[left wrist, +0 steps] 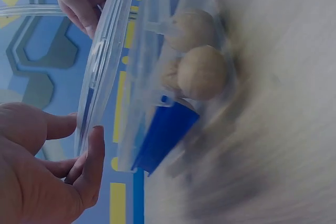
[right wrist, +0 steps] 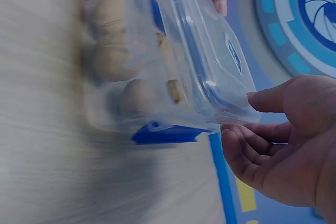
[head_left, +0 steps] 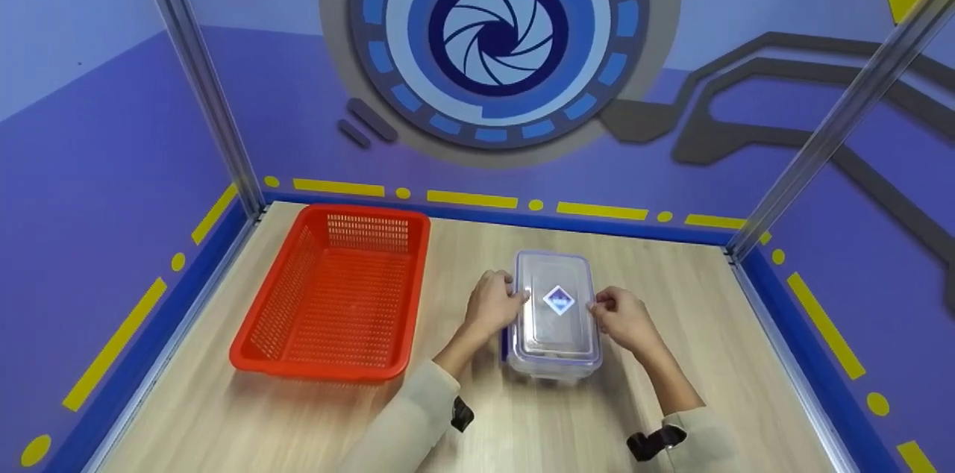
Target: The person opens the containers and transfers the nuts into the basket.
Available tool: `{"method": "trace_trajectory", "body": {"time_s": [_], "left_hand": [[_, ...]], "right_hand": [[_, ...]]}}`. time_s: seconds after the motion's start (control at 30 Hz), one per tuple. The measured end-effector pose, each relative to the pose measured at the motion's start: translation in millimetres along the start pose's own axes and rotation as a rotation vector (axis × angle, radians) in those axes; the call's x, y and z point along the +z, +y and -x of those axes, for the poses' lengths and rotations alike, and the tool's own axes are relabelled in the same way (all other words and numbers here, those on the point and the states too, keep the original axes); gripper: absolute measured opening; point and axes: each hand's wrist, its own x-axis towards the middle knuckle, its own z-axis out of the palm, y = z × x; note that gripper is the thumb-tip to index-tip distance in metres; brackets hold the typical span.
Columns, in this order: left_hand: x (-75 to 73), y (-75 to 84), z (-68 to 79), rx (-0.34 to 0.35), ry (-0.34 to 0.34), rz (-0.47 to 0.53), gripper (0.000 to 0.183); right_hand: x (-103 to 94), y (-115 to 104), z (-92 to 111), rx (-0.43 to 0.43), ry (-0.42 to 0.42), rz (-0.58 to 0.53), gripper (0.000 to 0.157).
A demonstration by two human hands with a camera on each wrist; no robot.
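A clear plastic lid [head_left: 539,271] with a diamond-shaped label sits raised above a clear food container [head_left: 556,371]; both wrist views show a gap between them. At the lid's left edge, my left hand [head_left: 494,301] pinches it between thumb and fingers. My right hand [head_left: 625,318] pinches the opposite edge the same way. Inside the container lie several round tan balls [left wrist: 202,72], blurred through the plastic; their exact kind is unclear. A blue latch flap [left wrist: 167,135] hangs down on the container's side, and another blue flap [right wrist: 169,134] shows in the right wrist view.
A red perforated plastic basket [head_left: 339,294] stands on the wooden table [head_left: 462,413] to the left of the container. Blue printed walls [head_left: 276,100] and metal posts [head_left: 843,115] enclose the table at the back and sides.
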Motion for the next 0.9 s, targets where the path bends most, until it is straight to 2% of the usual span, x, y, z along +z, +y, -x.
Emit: {"method": "trace_trajectory", "body": {"time_s": [0.23,0.47,0.6,0.9], "left_hand": [[-13.3,15.8,-4.2,0.050,0.034,0.094,0.035],[-18.9,31.4,-6.1,0.056,0.026,0.144,0.036],[-15.7,40.8,-6.5,0.053,0.049,0.151,0.037],[1.7,53.5,-5.5,0.045,0.064,0.209,0.039]], "right_hand": [[-20.1,-15.3,-3.8,-0.055,0.034,0.042,0.022],[-32.2,-16.1,-5.9,-0.034,0.043,-0.035,0.028],[-40.5,-15.6,-5.3,-0.003,0.035,-0.062,0.034],[-59.1,-12.3,-4.0,0.063,0.046,-0.064,0.041]]}}
